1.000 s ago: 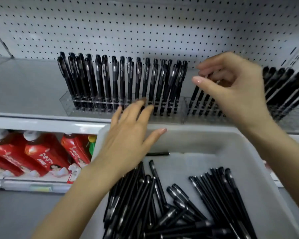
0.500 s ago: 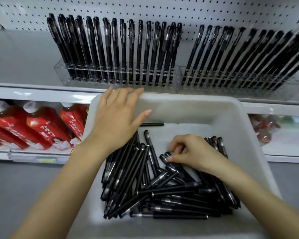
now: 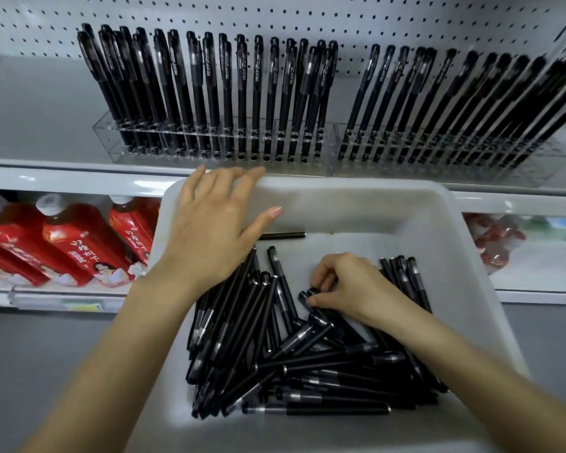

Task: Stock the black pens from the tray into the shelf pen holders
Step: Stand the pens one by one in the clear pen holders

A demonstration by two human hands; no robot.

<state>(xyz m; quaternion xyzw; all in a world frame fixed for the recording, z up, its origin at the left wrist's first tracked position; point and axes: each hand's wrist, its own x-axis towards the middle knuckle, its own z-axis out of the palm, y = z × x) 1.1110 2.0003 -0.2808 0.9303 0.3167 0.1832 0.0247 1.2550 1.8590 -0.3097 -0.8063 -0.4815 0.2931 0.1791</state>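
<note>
A white tray (image 3: 356, 204) holds a loose heap of black pens (image 3: 275, 361). My left hand (image 3: 213, 230) lies flat with straight fingers on the tray's far left rim. My right hand (image 3: 347, 289) is down in the heap, its fingers and thumb curled round the ends of one or two black pens (image 3: 309, 294). On the shelf behind stand two clear pen holders, the left holder (image 3: 111, 138) and the right holder (image 3: 553, 155), both packed with upright black pens.
Red bottles (image 3: 62, 243) lie on the lower shelf at the left, and a red-and-white packet (image 3: 494, 243) lies at the right. One single pen (image 3: 285, 236) rests apart near the tray's far wall. White pegboard (image 3: 340, 14) backs the shelf.
My right hand came down from the right holder into the tray and now pinches pens in the heap. My left hand stayed on the tray rim. The view tilted downward.
</note>
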